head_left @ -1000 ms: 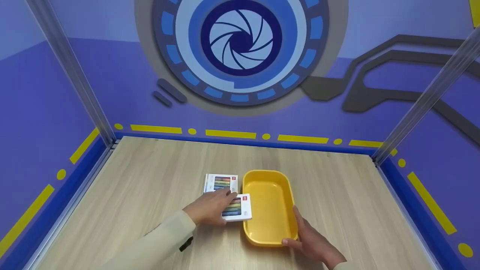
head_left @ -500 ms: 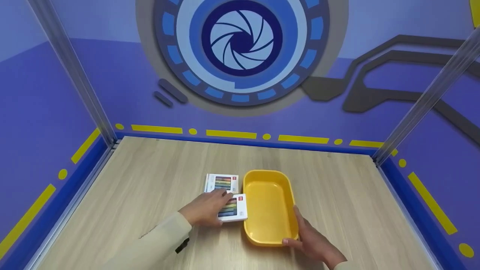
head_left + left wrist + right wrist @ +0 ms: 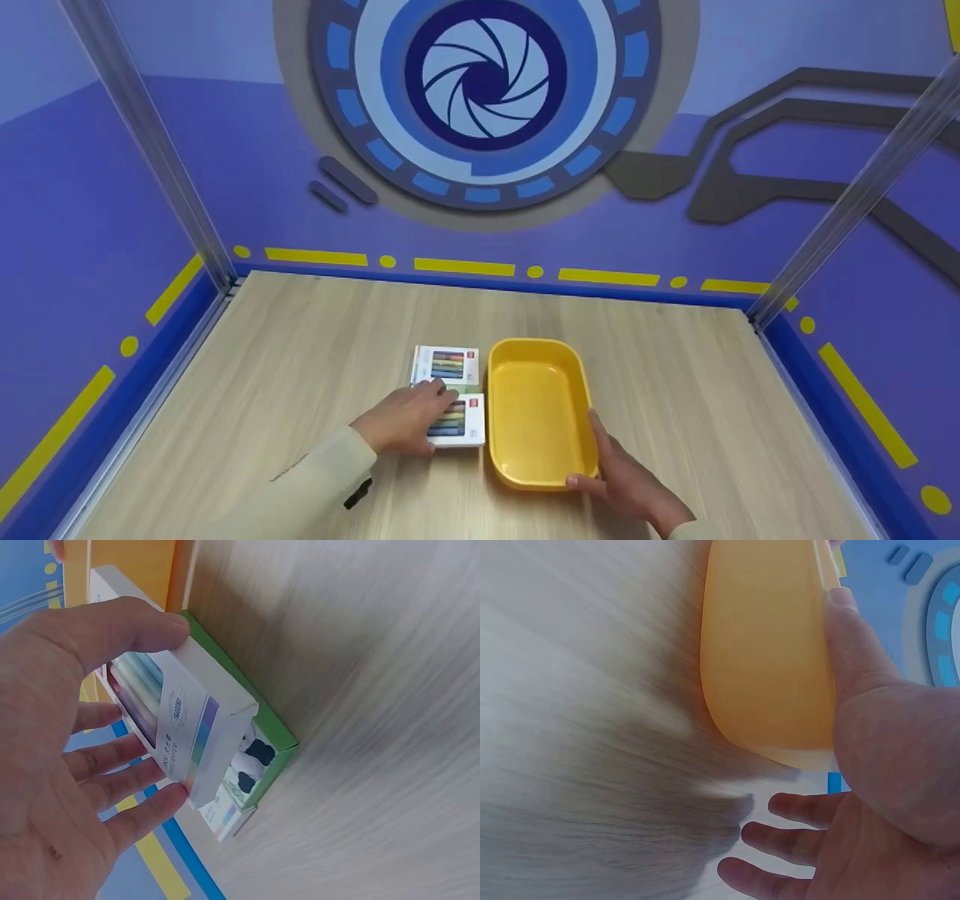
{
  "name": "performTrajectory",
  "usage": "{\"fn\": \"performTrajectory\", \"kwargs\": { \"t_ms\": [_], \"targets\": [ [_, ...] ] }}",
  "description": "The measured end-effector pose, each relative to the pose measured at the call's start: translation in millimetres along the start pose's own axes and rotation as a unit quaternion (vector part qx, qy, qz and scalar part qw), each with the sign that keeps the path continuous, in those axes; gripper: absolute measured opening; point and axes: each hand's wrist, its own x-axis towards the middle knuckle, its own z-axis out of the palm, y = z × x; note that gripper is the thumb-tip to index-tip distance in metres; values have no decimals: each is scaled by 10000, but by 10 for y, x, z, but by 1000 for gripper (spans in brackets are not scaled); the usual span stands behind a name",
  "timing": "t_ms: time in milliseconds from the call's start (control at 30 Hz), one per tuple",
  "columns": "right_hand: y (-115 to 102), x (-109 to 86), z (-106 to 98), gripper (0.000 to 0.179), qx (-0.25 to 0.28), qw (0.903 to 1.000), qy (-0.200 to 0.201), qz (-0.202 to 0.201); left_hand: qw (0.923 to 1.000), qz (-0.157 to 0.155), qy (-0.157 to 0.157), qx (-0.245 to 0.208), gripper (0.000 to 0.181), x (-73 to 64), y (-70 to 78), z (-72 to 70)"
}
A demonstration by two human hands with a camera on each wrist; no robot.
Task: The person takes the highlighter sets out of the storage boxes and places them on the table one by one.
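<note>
My left hand [image 3: 401,420] holds a white box of coloured pens [image 3: 459,421], thumb on one edge and fingers at the opposite one. A window in the box shows the coloured sticks. Under it lies a green box with a panda picture [image 3: 255,761], mostly covered. A similar white windowed box [image 3: 450,365] sits just beyond the hand. My right hand [image 3: 626,480] rests against the near right corner of a yellow plastic bin [image 3: 536,420], its thumb at the near end. In the right wrist view, several of its fingers stretch out straight beside the bin [image 3: 769,652].
The bin stands just right of the boxes on a wooden tabletop [image 3: 315,337]. Blue-purple printed panels [image 3: 247,172] enclose the back and sides, with metal posts [image 3: 161,165] in the corners.
My left hand has drawn the box of pens leftward, from over the bin's left rim to beside it. The green box now shows slightly between the white boxes. My right hand stays at the bin.
</note>
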Motion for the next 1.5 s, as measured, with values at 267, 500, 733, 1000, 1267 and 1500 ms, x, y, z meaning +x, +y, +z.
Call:
{"fn": "performTrajectory", "kwargs": {
  "t_ms": [267,500,733,1000,1267,1500],
  "targets": [
    [9,-1,11,113,-22,10000,28,-45,10000,48,-74,7,84,-39,-12,103],
    [12,1,14,113,1,10000,-21,46,9998,85,-147,83,81,-63,-4,164],
    [18,-6,9,112,35,10000,-13,2,9997,134,-150,149,78,-70,-11,215],
    [26,-6,17,113,55,9998,6,-179,9992,221,-163,288,76,-78,-7,264],
    [16,3,10,113,104,9999,-11,-97,9989,274,-17,379,77,-136,25,299],
    [17,18,10,115,159,9998,-40,77,9991,229,-143,340,77,-176,50,337]
  ]
}}
